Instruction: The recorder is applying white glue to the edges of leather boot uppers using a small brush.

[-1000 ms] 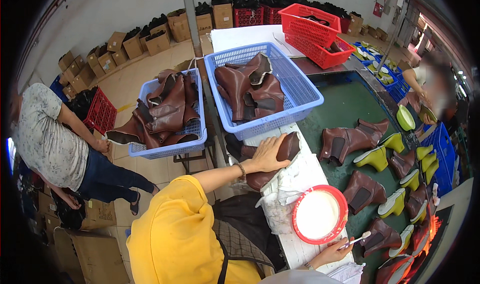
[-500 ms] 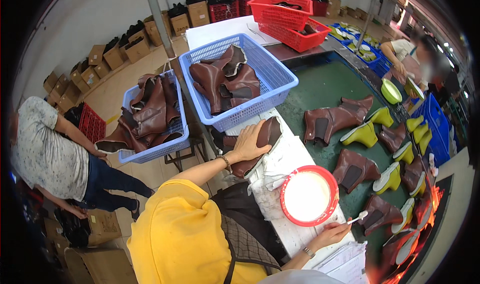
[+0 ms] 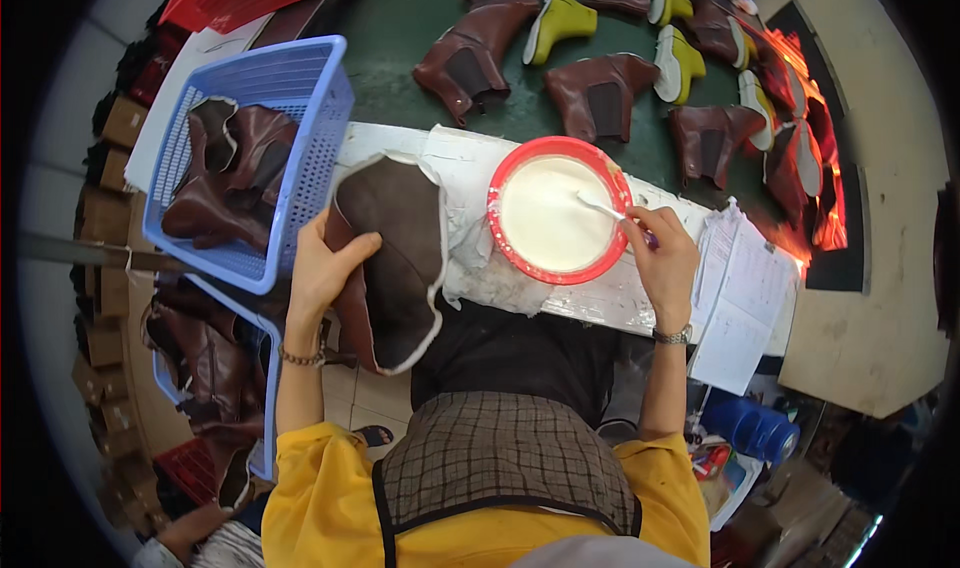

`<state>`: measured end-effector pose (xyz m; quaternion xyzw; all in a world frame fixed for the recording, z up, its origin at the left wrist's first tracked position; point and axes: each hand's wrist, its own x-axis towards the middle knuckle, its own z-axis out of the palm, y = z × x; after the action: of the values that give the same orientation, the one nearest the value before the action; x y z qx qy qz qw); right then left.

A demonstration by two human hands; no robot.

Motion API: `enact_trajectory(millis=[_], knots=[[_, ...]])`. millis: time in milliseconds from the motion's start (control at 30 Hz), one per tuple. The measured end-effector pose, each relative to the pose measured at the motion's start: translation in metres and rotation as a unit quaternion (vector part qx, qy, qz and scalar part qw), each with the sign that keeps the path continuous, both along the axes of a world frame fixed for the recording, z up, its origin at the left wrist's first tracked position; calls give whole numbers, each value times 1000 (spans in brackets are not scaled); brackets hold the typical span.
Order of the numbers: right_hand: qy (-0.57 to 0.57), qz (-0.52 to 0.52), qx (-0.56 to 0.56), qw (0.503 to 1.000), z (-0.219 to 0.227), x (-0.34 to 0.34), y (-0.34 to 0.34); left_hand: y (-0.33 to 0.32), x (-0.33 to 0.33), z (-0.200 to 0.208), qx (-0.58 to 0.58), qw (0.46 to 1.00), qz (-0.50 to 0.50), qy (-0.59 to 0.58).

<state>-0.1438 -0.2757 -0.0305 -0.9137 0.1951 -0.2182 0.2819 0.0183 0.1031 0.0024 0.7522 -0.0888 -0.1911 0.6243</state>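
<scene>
My left hand (image 3: 325, 273) is closed round a brown leather boot upper (image 3: 388, 258), thumb on its dark inner side. The upper's open underside, with a whitish edge, faces me. My right hand (image 3: 663, 260) pinches a small brush (image 3: 603, 206) with a white head and a purple handle end. The brush head is at the creamy white liquid (image 3: 548, 230) in a red bowl (image 3: 497, 230); whether it dips in I cannot tell. The bowl stands on a white board (image 3: 455, 148), with a crumpled white cloth (image 3: 490, 273) beside it.
Left stands a blue basket (image 3: 335, 118) of brown uppers, with another blue basket (image 3: 268, 388) below it. Several brown uppers (image 3: 600, 93) and yellow-green lasts (image 3: 562, 28) lie on the green table (image 3: 390, 88). Papers (image 3: 745, 308) lie right of my right hand, near a glowing orange heater (image 3: 830, 218).
My view has swung to the right and down. The left hand has lifted the upper from beside the basket and turned its open underside up. My right hand has brought the brush over the bowl.
</scene>
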Motion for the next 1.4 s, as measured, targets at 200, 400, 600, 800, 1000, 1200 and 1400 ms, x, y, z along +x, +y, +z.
enact_trajectory(millis=[200,400,600,800,1000,1200,1400], knots=[[21,56,-167,984,2,-5,-9,-35,-10,9,-15,993,-109,43],[43,55,-74,995,24,-5,-9,-56,0,24,62,975,-198,79],[-98,204,149,963,52,10,7,-79,5,37,80,934,-309,158],[-152,180,136,962,37,8,7,-84,3,60,13,966,-249,62],[-178,156,174,956,30,-4,35,-74,2,48,-62,994,-88,-24],[-86,66,94,990,23,-8,22,-71,16,46,-38,990,-36,-131],[51,22,-99,993,7,-8,8,-57,59,-16,101,957,-9,-271]])
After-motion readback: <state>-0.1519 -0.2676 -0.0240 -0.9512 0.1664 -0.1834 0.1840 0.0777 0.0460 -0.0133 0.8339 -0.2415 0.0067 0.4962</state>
